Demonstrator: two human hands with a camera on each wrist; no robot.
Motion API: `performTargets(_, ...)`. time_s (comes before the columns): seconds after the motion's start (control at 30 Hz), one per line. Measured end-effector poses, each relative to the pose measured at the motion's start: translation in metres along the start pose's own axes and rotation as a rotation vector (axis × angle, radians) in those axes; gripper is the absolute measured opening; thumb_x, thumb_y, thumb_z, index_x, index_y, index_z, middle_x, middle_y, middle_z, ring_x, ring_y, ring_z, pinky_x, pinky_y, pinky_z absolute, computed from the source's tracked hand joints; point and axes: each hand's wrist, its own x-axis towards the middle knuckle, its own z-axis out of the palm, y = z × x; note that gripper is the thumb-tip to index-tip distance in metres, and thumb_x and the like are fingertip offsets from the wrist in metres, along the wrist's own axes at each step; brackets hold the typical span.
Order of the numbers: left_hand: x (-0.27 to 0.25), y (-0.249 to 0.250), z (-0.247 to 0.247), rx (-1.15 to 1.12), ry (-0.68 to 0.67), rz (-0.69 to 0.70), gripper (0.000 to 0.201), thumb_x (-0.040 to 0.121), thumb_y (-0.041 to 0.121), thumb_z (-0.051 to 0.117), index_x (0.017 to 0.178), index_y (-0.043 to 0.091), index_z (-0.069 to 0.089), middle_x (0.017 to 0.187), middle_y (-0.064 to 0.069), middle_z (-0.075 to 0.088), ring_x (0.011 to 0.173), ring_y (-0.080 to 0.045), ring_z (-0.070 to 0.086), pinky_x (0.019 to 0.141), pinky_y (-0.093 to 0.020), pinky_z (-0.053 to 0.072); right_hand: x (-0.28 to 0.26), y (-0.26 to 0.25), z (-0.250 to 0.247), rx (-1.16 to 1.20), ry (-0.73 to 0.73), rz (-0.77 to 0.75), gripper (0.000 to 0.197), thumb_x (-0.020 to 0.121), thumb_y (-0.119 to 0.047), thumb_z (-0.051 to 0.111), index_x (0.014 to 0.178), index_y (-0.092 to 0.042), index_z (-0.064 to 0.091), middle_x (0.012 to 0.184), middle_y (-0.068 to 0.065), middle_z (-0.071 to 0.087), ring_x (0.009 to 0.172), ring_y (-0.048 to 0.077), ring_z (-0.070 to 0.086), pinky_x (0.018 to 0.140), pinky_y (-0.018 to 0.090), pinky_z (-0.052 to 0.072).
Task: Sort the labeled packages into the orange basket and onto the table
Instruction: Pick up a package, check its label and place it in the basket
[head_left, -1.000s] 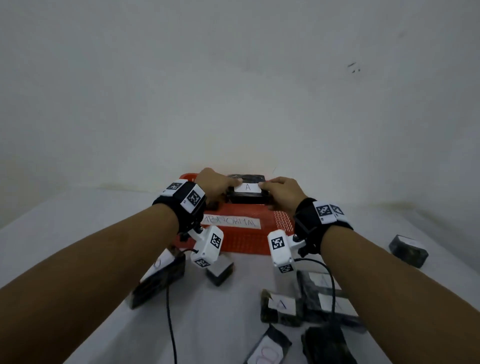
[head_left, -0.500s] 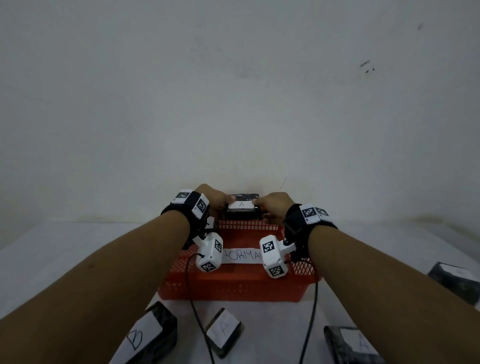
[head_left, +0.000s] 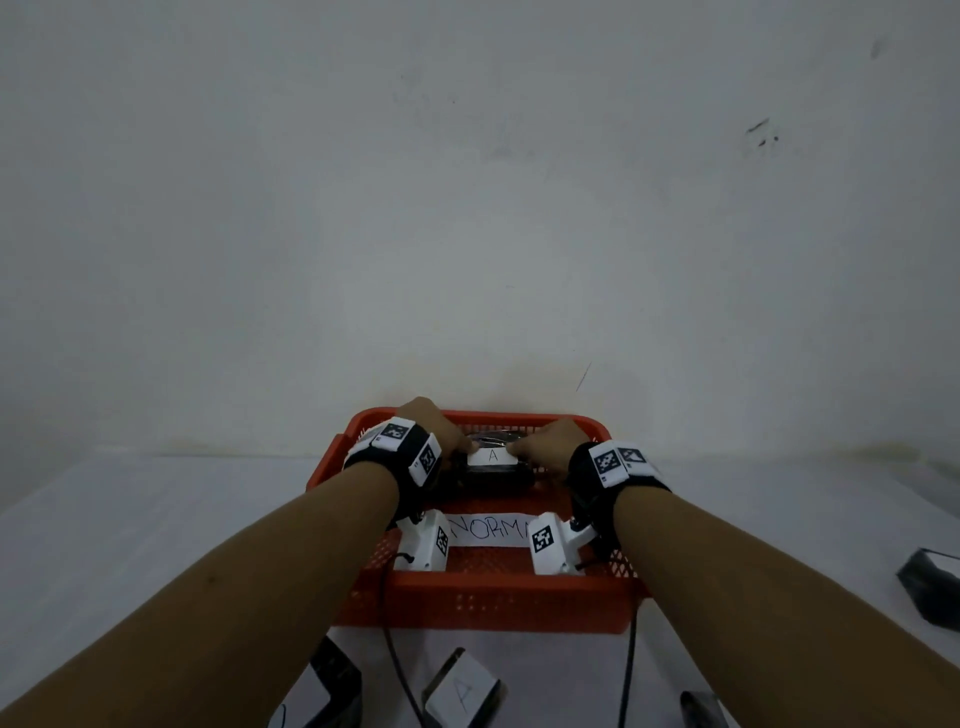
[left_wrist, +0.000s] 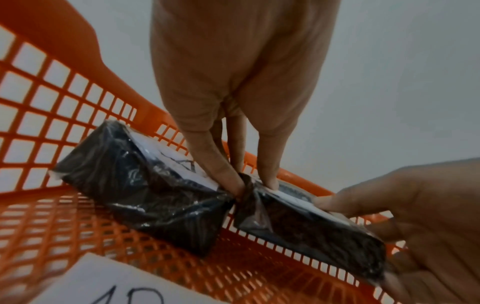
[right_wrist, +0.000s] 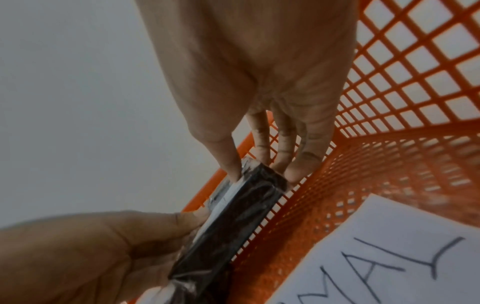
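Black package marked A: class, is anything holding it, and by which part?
Both hands hold the black package marked A by its ends: left hand at the left end, right hand at the right.

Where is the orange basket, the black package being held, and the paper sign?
orange plastic basket (head_left: 483, 605), head view, front wall
black wrapped package (head_left: 498, 474), head view, dark front side
white paper sign (head_left: 491, 530), head view, lettering

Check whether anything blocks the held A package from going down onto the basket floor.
Nothing visible blocks it. Both the left hand and right hand hold the A package inside the orange basket, low over bare mesh floor. Another wrapped package lies just beside it on the left-hand side, close but not underneath.
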Motion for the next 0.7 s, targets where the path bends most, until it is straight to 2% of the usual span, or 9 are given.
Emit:
performTargets(0.07,0.001,0.001,0.003,0.022,0.023,0.001,0.049,0.068,0.048,0.094,0.084,0.007,0.071,0.080,-0.006,0.076,0.075,-0.018,0.075,0.045,-0.023,0.046,0.002,0.004,0.002,-0.010,0.026,-0.013,0.032,0.083,-0.025,0.083,0.097,0.002,0.074,0.082,0.011,0.070,0.069,0.026,0.068,0.065,0.036,0.062)
performTargets(0.1,0.001,0.001,0.004,0.034,0.027,-0.002,0.051,0.067,0.046,0.095,0.088,0.007,0.072,0.082,-0.006,0.077,0.077,-0.018,0.076,0.044,-0.022,0.046,0.003,0.006,0.003,-0.022,0.038,-0.014,0.034,0.082,-0.027,0.084,0.098,0.002,0.074,0.082,0.010,0.071,0.071,0.026,0.069,0.062,0.035,0.060)
performTargets(0.13,0.001,0.000,0.005,0.039,0.035,0.003,0.050,0.066,0.045,0.096,0.087,0.007,0.072,0.080,-0.005,0.075,0.073,-0.017,0.074,0.042,-0.022,0.045,0.004,0.008,0.004,-0.031,0.042,-0.016,0.038,0.080,-0.029,0.085,0.099,0.002,0.074,0.085,0.010,0.072,0.075,0.027,0.071,0.064,0.035,0.061)
performTargets(0.2,0.002,0.000,0.005,0.063,0.049,0.011,0.048,0.066,0.044,0.096,0.081,0.009,0.068,0.071,-0.003,0.069,0.063,-0.015,0.068,0.040,-0.021,0.042,0.008,0.012,0.006,-0.037,0.020,-0.009,0.046,0.076,-0.033,0.086,0.103,0.001,0.073,0.093,0.014,0.076,0.083,0.032,0.075,0.076,0.044,0.065)
performTargets(0.27,0.002,0.002,0.006,0.082,0.057,0.018,0.046,0.066,0.041,0.096,0.079,0.008,0.068,0.070,-0.003,0.069,0.067,-0.018,0.070,0.044,-0.022,0.046,0.005,0.011,0.007,-0.045,0.001,0.001,0.044,0.078,-0.031,0.085,0.104,0.002,0.072,0.096,0.016,0.077,0.085,0.033,0.076,0.080,0.049,0.065)
performTargets(0.4,0.002,0.006,0.013,0.203,0.096,0.067,0.048,0.070,0.040,0.094,0.071,0.009,0.058,0.075,-0.005,0.065,0.069,-0.019,0.066,0.056,-0.026,0.053,0.003,0.012,0.008,-0.058,-0.023,0.028,0.031,0.088,-0.020,0.079,0.105,0.003,0.068,0.096,0.016,0.077,0.075,0.029,0.072,0.081,0.045,0.065)
performTargets(0.53,0.005,0.005,0.022,0.295,0.103,0.121,0.047,0.074,0.035,0.093,0.068,0.010,0.054,0.083,-0.006,0.065,0.073,-0.020,0.062,0.064,-0.024,0.052,0.004,0.013,0.010,-0.114,0.007,0.010,0.045,0.084,-0.025,0.084,0.114,0.004,0.067,0.104,0.020,0.075,0.084,0.033,0.076,0.079,0.046,0.065)
performTargets(0.63,0.005,0.007,0.026,0.369,0.082,0.173,0.039,0.076,0.036,0.091,0.085,0.008,0.066,0.096,-0.009,0.073,0.081,-0.022,0.068,0.070,-0.025,0.057,0.005,0.014,0.010,-0.170,-0.001,-0.003,0.050,0.083,-0.028,0.085,0.117,0.004,0.068,0.105,0.018,0.076,0.082,0.030,0.076,0.078,0.041,0.065)
performTargets(0.7,0.003,0.008,0.029,0.402,0.069,0.214,0.046,0.077,0.037,0.090,0.104,0.005,0.071,0.105,-0.009,0.075,0.095,-0.024,0.073,0.077,-0.028,0.060,0.005,0.015,0.008,-0.228,0.017,-0.034,0.054,0.083,-0.030,0.085,0.123,0.001,0.066,0.116,0.014,0.074,0.099,0.030,0.074,0.087,0.037,0.062)
